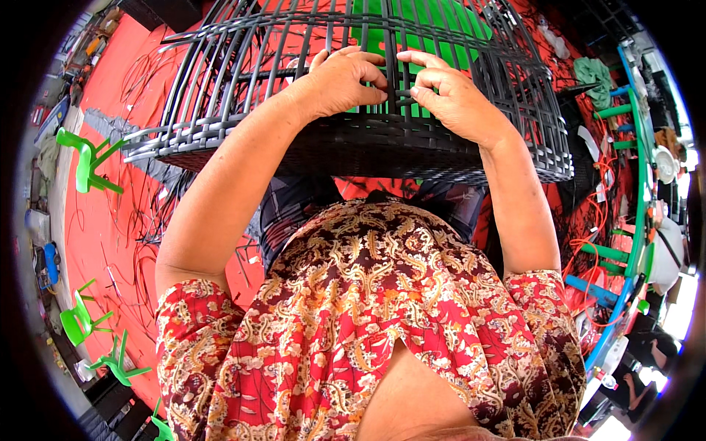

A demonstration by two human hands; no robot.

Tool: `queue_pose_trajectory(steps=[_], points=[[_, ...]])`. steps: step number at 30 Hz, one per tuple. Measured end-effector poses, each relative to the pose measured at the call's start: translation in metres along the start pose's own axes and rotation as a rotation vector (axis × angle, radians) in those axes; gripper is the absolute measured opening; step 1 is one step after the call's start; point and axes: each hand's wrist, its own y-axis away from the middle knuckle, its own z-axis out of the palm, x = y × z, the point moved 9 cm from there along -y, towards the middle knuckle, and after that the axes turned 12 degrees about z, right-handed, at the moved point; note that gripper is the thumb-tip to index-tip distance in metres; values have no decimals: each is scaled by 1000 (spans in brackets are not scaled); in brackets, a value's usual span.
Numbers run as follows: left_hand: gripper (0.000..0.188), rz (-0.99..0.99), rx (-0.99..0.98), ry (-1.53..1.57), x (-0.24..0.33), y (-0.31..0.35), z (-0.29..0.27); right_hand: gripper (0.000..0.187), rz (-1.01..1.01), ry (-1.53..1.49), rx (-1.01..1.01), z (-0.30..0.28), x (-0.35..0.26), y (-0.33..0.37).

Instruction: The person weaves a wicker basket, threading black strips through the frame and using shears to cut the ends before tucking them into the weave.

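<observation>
While the dark woven frame (412, 143) is sitting before you above the red floor (97, 234), your left hand (344, 79) and right hand (454, 99) are curling half open at its middle strips (392, 70), their grip unclear. Green chairs (86, 163) are standing leftward; a green-and-blue rail (642, 162) is curving along your right.

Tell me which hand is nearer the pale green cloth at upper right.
Right: the right hand, at the black woven frame, is left of the cloth; the left hand, also there, is farther left.
</observation>
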Motion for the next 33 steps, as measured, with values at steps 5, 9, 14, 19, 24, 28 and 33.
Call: queue_pose_trajectory(steps=[5,9,14,19,24,28,33], points=[[26,59,145,223,-11,0,-5,23,-95,65,97,3,-4,0],[29,52,70,202,-7,-2,-3,16,-139,215,213,8,-10,-1],[32,38,-65,-68,1,-2,-3,17,-144,385,282,13,-23,-2],[32,-20,-152,128,-3,-7,5,17,-92,262,183,13,-12,-8],[25,-60,-196,481,-15,-13,20,17,-72,217,175,12,-15,-6],[21,-99,-109,436,-8,-9,7,18,-45,233,265,5,-11,-2],[9,-100,105,676,-15,4,-17,16,-97,159,467,-12,-18,1]])
